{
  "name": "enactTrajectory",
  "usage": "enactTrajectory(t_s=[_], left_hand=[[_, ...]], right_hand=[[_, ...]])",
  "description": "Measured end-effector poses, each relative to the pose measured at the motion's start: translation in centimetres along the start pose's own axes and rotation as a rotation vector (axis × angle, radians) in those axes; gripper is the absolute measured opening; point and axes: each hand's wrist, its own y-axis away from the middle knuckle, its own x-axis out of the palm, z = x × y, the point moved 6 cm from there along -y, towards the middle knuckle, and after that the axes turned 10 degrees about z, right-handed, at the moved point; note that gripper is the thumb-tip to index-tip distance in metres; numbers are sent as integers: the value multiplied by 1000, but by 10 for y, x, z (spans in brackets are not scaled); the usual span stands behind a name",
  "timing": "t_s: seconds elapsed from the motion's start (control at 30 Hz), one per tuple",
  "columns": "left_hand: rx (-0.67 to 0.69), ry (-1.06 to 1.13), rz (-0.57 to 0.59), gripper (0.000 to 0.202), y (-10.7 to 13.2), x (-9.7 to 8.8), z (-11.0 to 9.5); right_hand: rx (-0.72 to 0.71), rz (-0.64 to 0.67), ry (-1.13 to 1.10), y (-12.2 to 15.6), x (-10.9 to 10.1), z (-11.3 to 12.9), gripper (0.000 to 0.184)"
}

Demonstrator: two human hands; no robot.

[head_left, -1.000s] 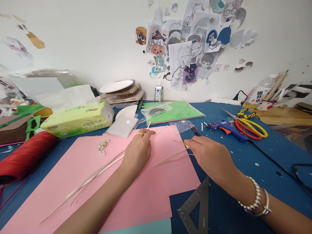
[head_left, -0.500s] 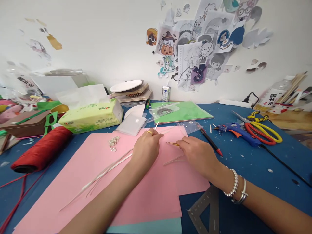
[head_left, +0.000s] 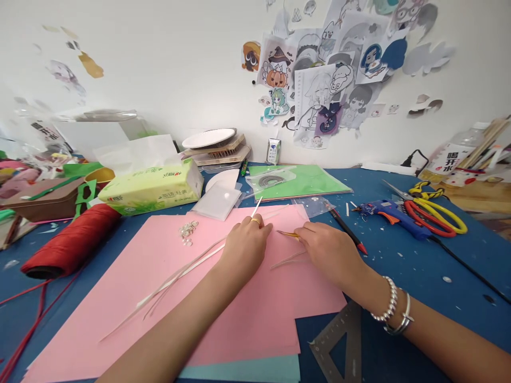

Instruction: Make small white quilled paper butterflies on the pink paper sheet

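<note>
My left hand (head_left: 248, 243) is closed over the pink paper (head_left: 243, 330), its fingers pressed together on a thin white paper strip (head_left: 257, 207) whose end pokes out beyond the knuckles. More narrow paper strips (head_left: 175, 276) trail from beneath this hand toward the lower left. In my right hand (head_left: 333, 250) is a slim pair of gold-coloured tweezers (head_left: 288, 234), pointing left at the left fingertips with a small gap between. Whatever lies under the left fingertips is hidden. Below the right hand, a pale strip (head_left: 289, 259) lies on the pink paper.
Small pearl-like beads (head_left: 187, 231) lie left of the hands. A metal set square (head_left: 319, 346) is at the front. To the right are a black pen (head_left: 347, 231), a blue glue gun (head_left: 395, 215) and scissors (head_left: 431, 215). Red thread (head_left: 72, 242) and a tissue pack (head_left: 155, 186) stand left.
The view has shifted slightly. My left hand has edged a little to the right, and the tweezers have tilted slightly. Both hands keep their hold.
</note>
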Motion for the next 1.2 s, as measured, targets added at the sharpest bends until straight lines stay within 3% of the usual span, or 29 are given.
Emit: enactTrajectory(t_s=[0.27,0.53,0.9,1.2], left_hand=[[89,-78,53,48,3,-1,-9],[98,-134,72,45,3,2,-9],[132,-195,81,42,8,-4,-18],[147,-258,-50,37,6,2,-18]], right_hand=[[-6,8,5,0,5,-3,22],[-15,-3,4,3,-2,-8,23],[230,-147,-45,14,-39,-66,22],[235,-146,-118,15,-41,-79,21]])
